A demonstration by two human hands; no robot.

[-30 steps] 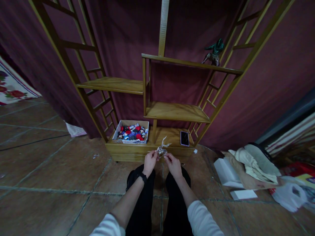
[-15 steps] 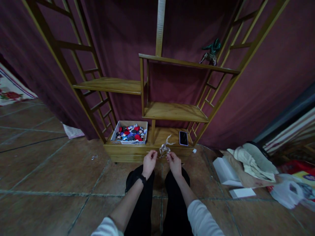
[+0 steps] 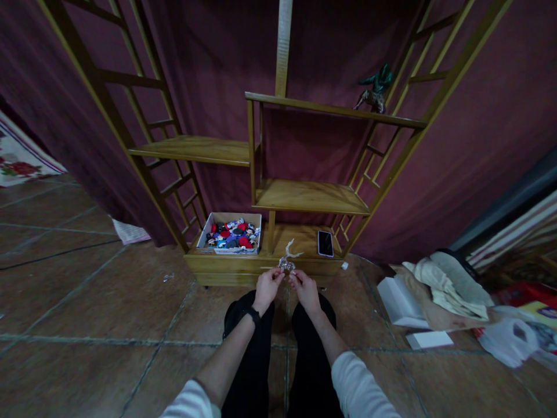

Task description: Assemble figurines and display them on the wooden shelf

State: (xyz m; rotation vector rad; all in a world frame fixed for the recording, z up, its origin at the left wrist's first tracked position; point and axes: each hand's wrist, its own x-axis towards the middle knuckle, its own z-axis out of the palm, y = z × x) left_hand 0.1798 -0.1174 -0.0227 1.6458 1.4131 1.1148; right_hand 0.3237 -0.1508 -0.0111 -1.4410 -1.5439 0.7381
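A small clear deer figurine (image 3: 287, 264) with branching antlers is held upright in front of the low wooden cabinet. My left hand (image 3: 267, 287), with a dark band on its wrist, pinches it from the left side near its lower part. From the right side, the fingertips of my right hand (image 3: 305, 290) are closed on it too. The figurine's legs are partly hidden by my fingers. Just beyond, a shallow box (image 3: 204, 235) full of small colourful figures stands on the cabinet top, and a phone (image 3: 325, 244) lies to the right.
The wooden display shelf (image 3: 311, 196) rises ahead against a dark red curtain. A green figure (image 3: 376, 90) stands on its upper right board. On the tiled floor at right are a white box (image 3: 400, 305), folded cloths (image 3: 456, 284) and a plastic bag (image 3: 509, 342).
The deer figurine has turned more upright and shifted slightly left. My right hand has moved a little left, closer to my left hand.
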